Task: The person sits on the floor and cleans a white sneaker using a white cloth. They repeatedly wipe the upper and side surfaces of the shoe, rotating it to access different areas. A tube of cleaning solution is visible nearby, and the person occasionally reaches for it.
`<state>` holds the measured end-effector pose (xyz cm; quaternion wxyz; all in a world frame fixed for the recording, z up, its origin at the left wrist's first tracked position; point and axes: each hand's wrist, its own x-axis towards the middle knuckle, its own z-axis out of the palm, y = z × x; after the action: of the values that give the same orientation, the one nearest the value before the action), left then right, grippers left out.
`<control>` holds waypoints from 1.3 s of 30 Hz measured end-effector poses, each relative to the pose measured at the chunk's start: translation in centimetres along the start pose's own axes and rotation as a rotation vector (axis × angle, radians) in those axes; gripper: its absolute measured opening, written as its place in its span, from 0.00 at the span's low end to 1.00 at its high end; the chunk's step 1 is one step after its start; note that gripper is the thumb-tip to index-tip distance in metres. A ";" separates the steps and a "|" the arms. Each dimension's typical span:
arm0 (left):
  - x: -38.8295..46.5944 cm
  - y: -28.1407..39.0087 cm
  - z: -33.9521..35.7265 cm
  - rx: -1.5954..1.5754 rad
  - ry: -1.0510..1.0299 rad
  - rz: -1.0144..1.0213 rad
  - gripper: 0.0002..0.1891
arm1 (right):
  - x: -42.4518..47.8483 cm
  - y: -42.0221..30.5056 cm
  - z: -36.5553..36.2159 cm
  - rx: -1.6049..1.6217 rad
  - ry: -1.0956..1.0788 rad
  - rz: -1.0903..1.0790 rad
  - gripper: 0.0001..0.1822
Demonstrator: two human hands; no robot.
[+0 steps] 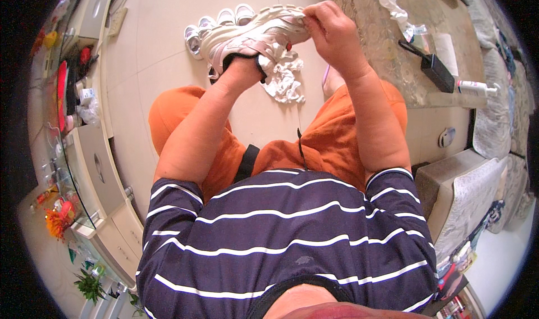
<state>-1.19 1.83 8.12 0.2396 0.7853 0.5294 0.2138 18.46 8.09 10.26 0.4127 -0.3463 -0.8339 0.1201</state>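
A white and pale pink sneaker [252, 34] is held up in front of me, sole edge away from my body. My left hand [242, 72] is inside its dark-lined opening; the fingers are hidden in the shoe. My right hand [330, 28] pinches the other end of the sneaker between thumb and fingers. Beneath the shoe, crumpled white tissues [286, 81] lie on the tiled floor. A small red spot shows beside the sneaker's edge. Beyond it, several small white shoes [225, 16] stand in a row on the floor.
At right is a stone-patterned table [358, 3] with crumpled tissue [393, 7], a black box-like case [438, 72] and a white pump bottle [473, 88]. A cabinet [90, 150] runs along the left. A grey couch [488, 104] stands at far right.
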 end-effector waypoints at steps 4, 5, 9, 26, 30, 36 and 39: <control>0.3 2.2 -1.4 0.118 -0.188 -0.172 0.20 | -0.1 -0.2 0.1 0.017 -0.002 0.005 0.04; 0.1 1.5 -0.3 0.210 -0.089 -0.097 0.20 | 0.0 -0.5 0.5 0.014 -0.020 -0.021 0.04; -0.2 -2.1 2.7 0.243 0.085 0.119 0.20 | -0.2 -0.6 0.7 0.001 -0.071 -0.079 0.05; -0.4 -0.5 1.3 -0.023 0.032 0.060 0.20 | -0.5 -0.1 0.6 -0.015 -0.040 -0.047 0.05; 0.0 -5.4 4.2 -0.461 0.090 0.023 0.18 | -0.2 0.0 -0.1 0.037 -0.039 -0.022 0.05; 1.4 -0.3 -0.2 0.250 -0.303 -0.206 0.16 | -0.6 0.3 -0.8 0.053 -0.009 0.035 0.04; -0.5 -0.1 0.4 0.045 0.067 0.053 0.16 | -0.4 -0.2 -0.4 0.044 -0.027 -0.034 0.04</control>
<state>-1.21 1.30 7.67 0.1981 0.7967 0.5207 0.2345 18.85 7.63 10.44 0.4109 -0.3213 -0.8423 0.1359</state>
